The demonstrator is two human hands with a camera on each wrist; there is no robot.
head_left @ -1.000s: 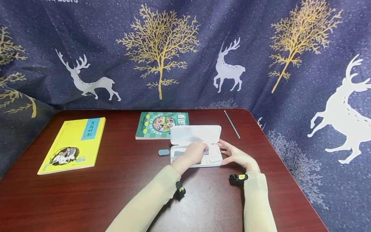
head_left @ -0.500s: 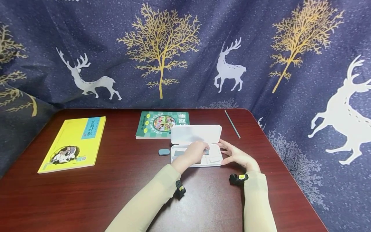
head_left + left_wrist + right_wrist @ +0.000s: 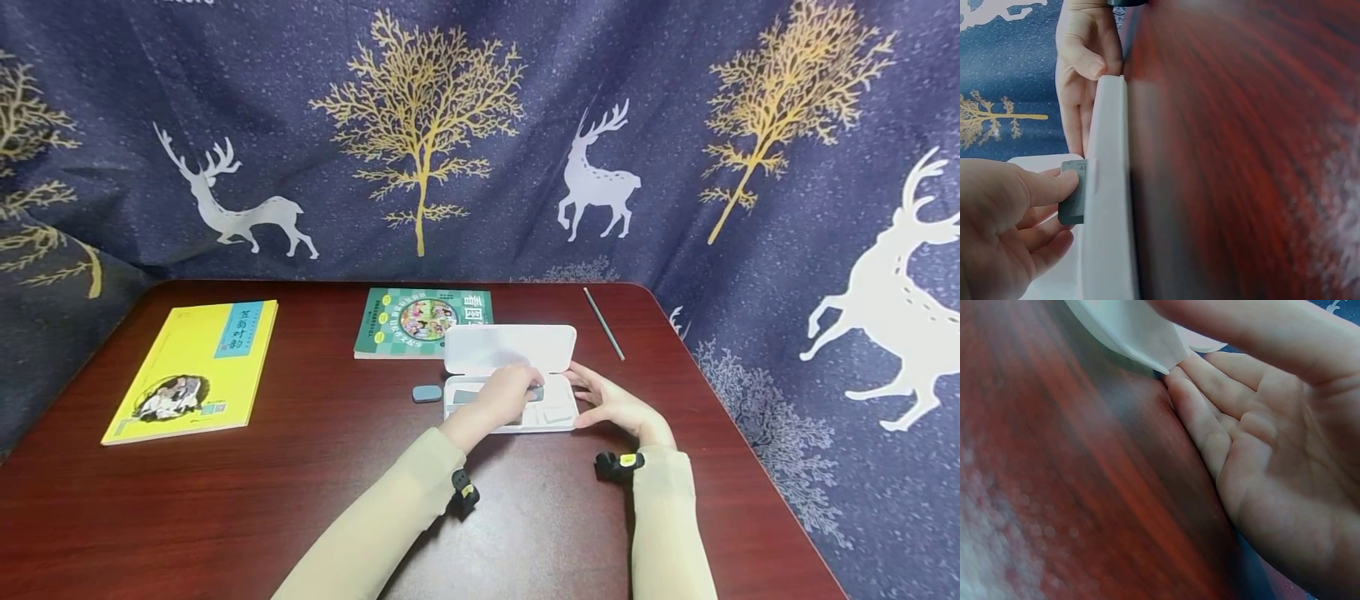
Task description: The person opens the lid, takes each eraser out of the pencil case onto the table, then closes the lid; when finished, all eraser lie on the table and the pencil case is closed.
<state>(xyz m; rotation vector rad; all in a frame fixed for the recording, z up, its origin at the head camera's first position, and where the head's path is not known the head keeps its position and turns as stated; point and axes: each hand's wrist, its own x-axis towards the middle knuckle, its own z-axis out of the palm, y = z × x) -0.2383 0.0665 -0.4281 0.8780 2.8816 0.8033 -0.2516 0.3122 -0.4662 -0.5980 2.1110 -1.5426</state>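
A white pencil case [image 3: 510, 348] lies with its lid raised at the middle of the table. My left hand [image 3: 504, 396] reaches over it and pinches a dark grey-green eraser [image 3: 1072, 200] between thumb and fingers. The lower part of the eraser is hidden behind the case's front wall in the left wrist view. My right hand [image 3: 617, 410] grips the right end of the case, thumb at the front corner and fingers toward the back. Inside the case lie a grey strip [image 3: 465, 397] on the left and a white block [image 3: 557, 414] on the right.
Left of the case sits a small blue-grey rounded block [image 3: 427, 393]. Behind it lies a green book [image 3: 390, 325], partly covered by the lid. A yellow book [image 3: 187, 367] rests at the far left, and a pencil [image 3: 603, 323] at the back right of the table [image 3: 300, 500].
Both hands keep their places at the case, the left still pinching the eraser. Only the head view has shifted very slightly.
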